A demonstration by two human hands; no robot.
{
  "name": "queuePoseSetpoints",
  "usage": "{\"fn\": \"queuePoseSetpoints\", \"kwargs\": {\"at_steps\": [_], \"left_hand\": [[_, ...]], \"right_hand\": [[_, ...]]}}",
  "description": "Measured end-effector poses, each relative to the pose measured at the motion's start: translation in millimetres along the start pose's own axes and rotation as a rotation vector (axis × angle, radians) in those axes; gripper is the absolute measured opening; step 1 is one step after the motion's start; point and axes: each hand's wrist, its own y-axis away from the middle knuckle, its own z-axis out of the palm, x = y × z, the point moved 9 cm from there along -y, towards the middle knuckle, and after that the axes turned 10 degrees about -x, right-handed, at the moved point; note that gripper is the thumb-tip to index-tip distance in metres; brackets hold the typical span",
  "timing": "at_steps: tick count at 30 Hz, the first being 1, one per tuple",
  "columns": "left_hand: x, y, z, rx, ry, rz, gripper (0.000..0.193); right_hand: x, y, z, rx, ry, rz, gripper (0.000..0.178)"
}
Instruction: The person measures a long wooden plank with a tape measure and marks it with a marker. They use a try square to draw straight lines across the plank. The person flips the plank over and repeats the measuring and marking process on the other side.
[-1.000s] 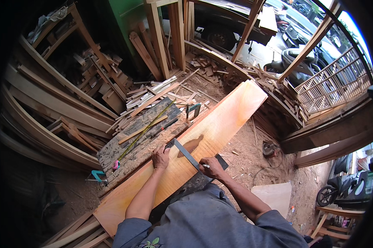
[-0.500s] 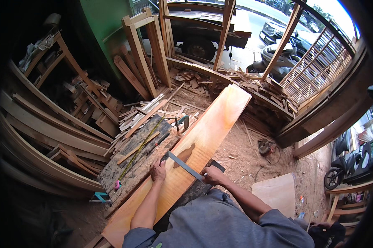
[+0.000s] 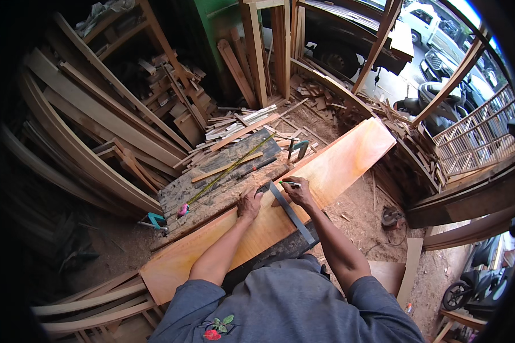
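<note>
A wide, pale orange wooden plank (image 3: 343,154) lies slantwise across the workbench in front of me. Across it rests a try square, its grey metal blade (image 3: 294,216) running from the far edge to the near one. My left hand (image 3: 249,204) grips the square's dark stock at the far edge of the plank. Between the fingers of my right hand (image 3: 300,193) is a pen (image 3: 290,184) with a green end, held by the blade near the stock. A dark patch on the wood shows partly beside the blade.
The workbench (image 3: 223,186) carries a yellow tape measure (image 3: 229,170) and a thin wood strip (image 3: 226,167). Green clamps (image 3: 297,147) sit at its edges. Curved boards (image 3: 91,131) stack at left. Offcuts (image 3: 240,126) pile beyond. A power tool (image 3: 390,217) lies on the sawdust-strewn floor.
My right hand has moved with the pen from the blade's near end up to the stock end. My left hand stays on the square. The whole view has turned and shifted.
</note>
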Motion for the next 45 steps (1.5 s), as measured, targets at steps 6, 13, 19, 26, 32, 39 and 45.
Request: {"fn": "queuePoseSetpoints", "kwargs": {"at_steps": [6,13,19,26,32,39,45], "left_hand": [[-7,-2,5,-0.046,0.025,-0.044,0.04],[-4,-1,4,-0.039,0.044,-0.032,0.04],[-8,-6,2,-0.197,0.132,-0.068,0.034],[-56,45,-53,0.041,0.099,-0.109,0.036],[-84,103,-73,0.029,0.168,-0.281,0.028],[-46,69,-56,-0.088,0.236,-0.223,0.034],[-18,-5,-21,-0.203,0.19,-0.185,0.039]], "right_hand": [[-4,1,17,-0.106,0.063,-0.018,0.026],[-20,114,-14,-0.359,0.372,0.181,0.025],[-12,168,-41,-0.337,0.321,0.312,0.024],[-26,196,-59,-0.066,0.17,0.253,0.026],[-61,177,-12,-0.134,0.321,0.017,0.032],[-70,169,-10,0.012,0.249,-0.02,0.04],[-33,192,-42,0.153,0.064,0.031,0.038]]}}
